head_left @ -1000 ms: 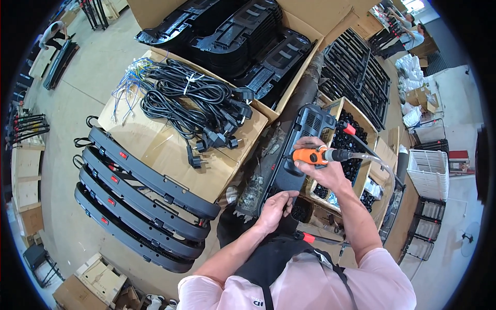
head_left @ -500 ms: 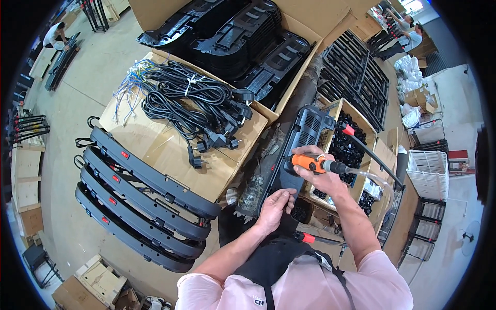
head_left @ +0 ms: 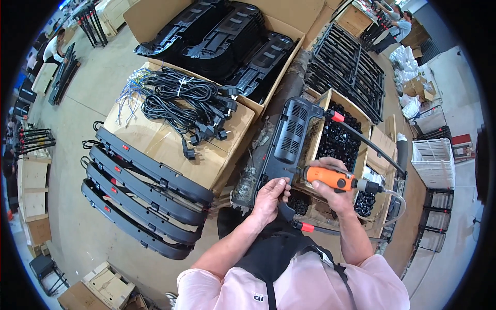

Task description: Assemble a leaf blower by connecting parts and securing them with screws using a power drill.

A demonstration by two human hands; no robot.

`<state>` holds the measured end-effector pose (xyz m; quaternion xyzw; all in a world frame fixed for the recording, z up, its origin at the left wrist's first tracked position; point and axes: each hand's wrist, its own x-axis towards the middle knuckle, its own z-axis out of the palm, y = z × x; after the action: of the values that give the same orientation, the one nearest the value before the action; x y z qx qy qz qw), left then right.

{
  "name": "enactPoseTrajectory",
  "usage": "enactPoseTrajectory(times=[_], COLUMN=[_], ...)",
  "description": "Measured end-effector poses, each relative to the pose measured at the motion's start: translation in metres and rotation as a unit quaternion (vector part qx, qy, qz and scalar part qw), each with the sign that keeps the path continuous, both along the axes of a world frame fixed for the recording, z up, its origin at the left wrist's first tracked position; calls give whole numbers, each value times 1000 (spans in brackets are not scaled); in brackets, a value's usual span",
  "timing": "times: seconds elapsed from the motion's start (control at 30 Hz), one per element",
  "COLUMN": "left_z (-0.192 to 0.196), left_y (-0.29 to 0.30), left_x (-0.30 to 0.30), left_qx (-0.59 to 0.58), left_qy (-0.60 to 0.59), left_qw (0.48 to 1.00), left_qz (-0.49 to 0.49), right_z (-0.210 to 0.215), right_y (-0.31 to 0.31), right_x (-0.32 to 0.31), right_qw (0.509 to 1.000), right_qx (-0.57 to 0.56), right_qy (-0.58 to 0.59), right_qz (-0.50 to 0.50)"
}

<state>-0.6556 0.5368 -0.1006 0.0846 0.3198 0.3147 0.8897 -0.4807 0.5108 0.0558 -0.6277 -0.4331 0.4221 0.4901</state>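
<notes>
My right hand [head_left: 338, 199] grips an orange air screwdriver [head_left: 323, 176] with a clear hose on its back end. The driver lies nearly level, its bit end pointing left over a black plastic housing [head_left: 276, 155] with vent slots. At the housing's near end, my left hand [head_left: 266, 201] is closed, thumb pressed to fingertips; anything pinched there is too small to make out. A black tube frame [head_left: 369, 145] with red end pieces [head_left: 337, 117] reaches from the housing to the right.
A wooden bin [head_left: 326, 106] of small black parts stands under the frame. To the left, bundled power cords [head_left: 181, 101] lie on a cardboard box [head_left: 155, 147], beside several curved black covers [head_left: 155, 173]. Black plastic shells [head_left: 222, 39] fill a carton behind. Co-workers [head_left: 400, 28] are far off.
My right hand has turned and drawn the screwdriver rightward and down, uncovering more of the housing. The left hand stays pinched at the near end. The whole view has shifted slightly.
</notes>
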Motion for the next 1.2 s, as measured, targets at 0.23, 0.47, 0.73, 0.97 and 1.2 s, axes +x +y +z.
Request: enactPoseTrajectory(times=[0.23,0.47,0.73,0.97,1.2], left_z=[19,16,31,21,21], left_y=[-47,-120,-154,-153,-143], left_x=[11,11,1,-4,-30], left_qx=[-5,-111,-164,-162,-72], left_qy=[29,13,37,37,65], left_qw=[999,992,985,985,985], left_qz=[18,51,46,-34,-143], right_z=[-13,-26,-45,-44,-37], right_y=[-94,-156,-203,-219,-210], right_x=[23,30,13,-3,-28], right_qw=[996,994,992,996,996], right_qx=[59,87,87,81,47], right_qy=[64,49,68,14,-2], right_qz=[-8,41,60,15,-81])
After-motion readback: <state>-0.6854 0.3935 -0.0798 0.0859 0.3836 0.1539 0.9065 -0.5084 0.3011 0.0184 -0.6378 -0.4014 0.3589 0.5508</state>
